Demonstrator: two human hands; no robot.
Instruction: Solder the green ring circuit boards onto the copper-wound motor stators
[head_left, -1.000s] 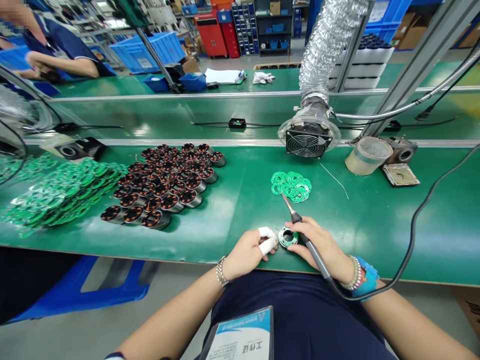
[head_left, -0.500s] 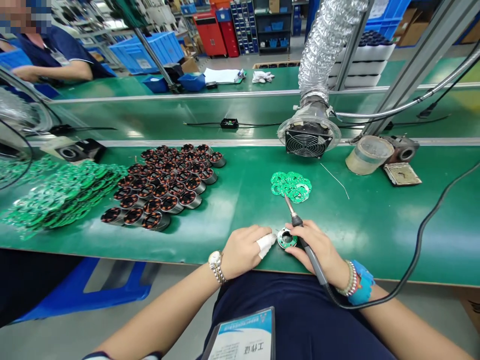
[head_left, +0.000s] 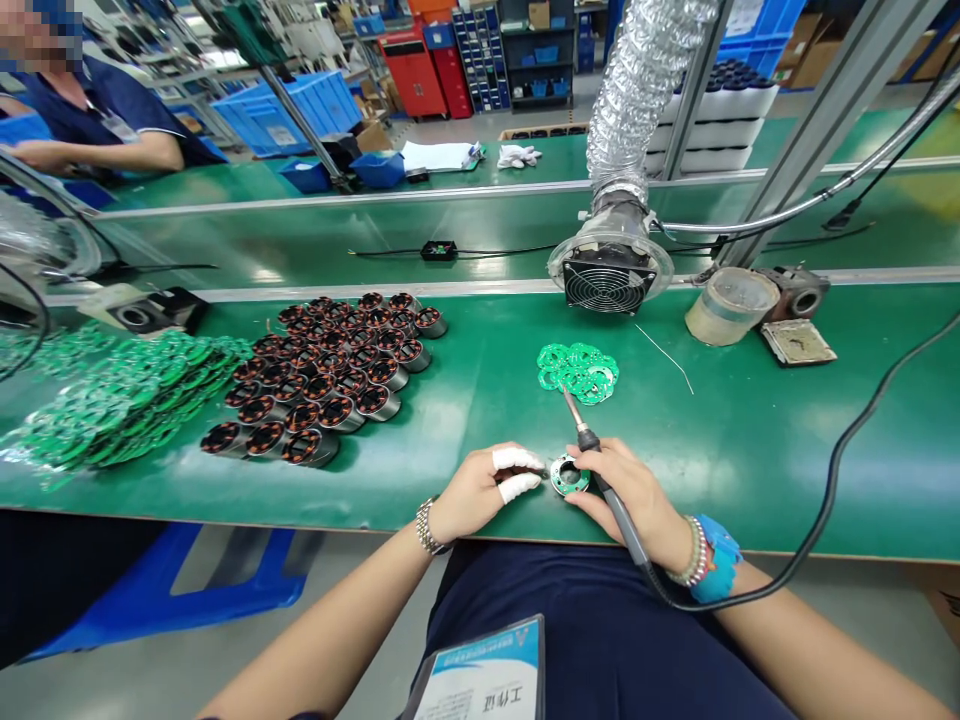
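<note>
My right hand [head_left: 637, 495] grips a soldering iron [head_left: 616, 505], its tip pointing away from me toward the green boards. Thumb and fingers of that hand also rest around a motor stator with a ring-shaped green circuit board [head_left: 570, 474] on top, standing on the bench. Just left of it is my left hand [head_left: 480, 490], white coverings on its thumb and a finger. These fingertips are pinched together beside the stator's edge; something small and dark shows between them, too small to name. Beyond the iron's tip lies a small pile of ring-shaped circuit boards [head_left: 579, 372].
Several wire-wound stators [head_left: 322, 380] stand in rows at left, beside stacked green boards [head_left: 127, 400]. A fume fan [head_left: 609, 285] hangs behind the small pile. Solder wire [head_left: 664, 358], a plastic tub [head_left: 731, 306] and a sponge tray [head_left: 798, 342] lie right. A co-worker [head_left: 112, 120] sits across.
My left hand has turned, so its thumb and covered finger now show pinched by the stator. My right hand keeps the iron and stator in nearly the same place; the view has shifted slightly.
</note>
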